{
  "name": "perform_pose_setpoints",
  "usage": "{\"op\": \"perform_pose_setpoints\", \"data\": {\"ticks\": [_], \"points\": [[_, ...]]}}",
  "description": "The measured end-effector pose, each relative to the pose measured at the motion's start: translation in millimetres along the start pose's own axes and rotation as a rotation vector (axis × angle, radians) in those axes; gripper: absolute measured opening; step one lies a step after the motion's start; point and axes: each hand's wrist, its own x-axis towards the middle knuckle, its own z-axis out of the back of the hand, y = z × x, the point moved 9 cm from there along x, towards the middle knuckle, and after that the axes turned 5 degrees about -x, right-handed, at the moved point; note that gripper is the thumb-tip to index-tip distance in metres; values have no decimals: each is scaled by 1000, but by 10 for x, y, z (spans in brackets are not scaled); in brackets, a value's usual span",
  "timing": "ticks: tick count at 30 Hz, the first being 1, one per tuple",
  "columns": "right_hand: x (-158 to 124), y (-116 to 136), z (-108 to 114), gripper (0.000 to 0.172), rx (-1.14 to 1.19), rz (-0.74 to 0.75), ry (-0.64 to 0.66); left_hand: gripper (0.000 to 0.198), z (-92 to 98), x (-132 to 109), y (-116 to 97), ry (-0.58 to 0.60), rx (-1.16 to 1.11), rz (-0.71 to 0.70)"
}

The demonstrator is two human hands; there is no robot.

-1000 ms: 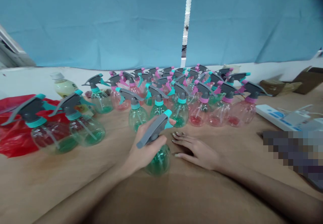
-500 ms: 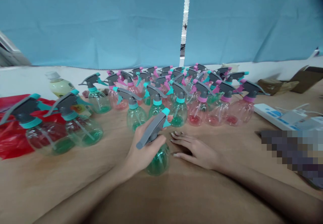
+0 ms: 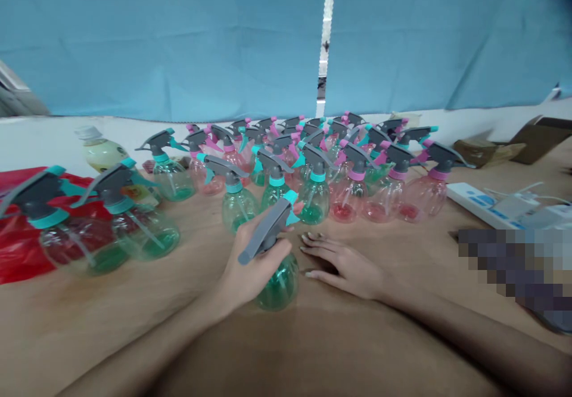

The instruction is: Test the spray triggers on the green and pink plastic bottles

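Note:
My left hand (image 3: 250, 260) is wrapped round the neck of a green spray bottle (image 3: 279, 284) with a grey and turquoise trigger head. The bottle stands upright on the wooden table (image 3: 339, 349), its collar hidden by my fingers. To its right, my right hand (image 3: 346, 263) lies palm down on the table with fingers stretched out, holding nothing. Just beyond my hands is a front row of spray bottles, among them a green one (image 3: 315, 197) and a pink one (image 3: 348, 197). Two more green spray bottles, one farther left (image 3: 80, 242) and one nearer (image 3: 145, 230), stand at the left.
Several more pink and green spray bottles crowd behind the front row. A red plastic bag (image 3: 22, 242) and a white-capped bottle (image 3: 100, 149) are at the left. At the right lie a white power strip (image 3: 473, 203), a cardboard box (image 3: 543, 140) and a pixelated dark object (image 3: 513, 272).
The whole view has shifted very slightly. My left hand still grips the same spray bottle, and my right hand rests in the same place.

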Motion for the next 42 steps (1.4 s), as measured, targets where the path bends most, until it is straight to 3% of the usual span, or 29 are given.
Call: {"op": "perform_pose_setpoints", "data": {"ticks": [16,33,42], "points": [[3,-8,-26,57,-39,0,29,35,-47,29,-56,54,-77,-13],[5,2,-13,58,-32,14,17,46,-97,52,-117,116,-84,-14],[5,-1,-18,58,-36,-1,24,30,-46,38,-146,99,41,-11]]}}
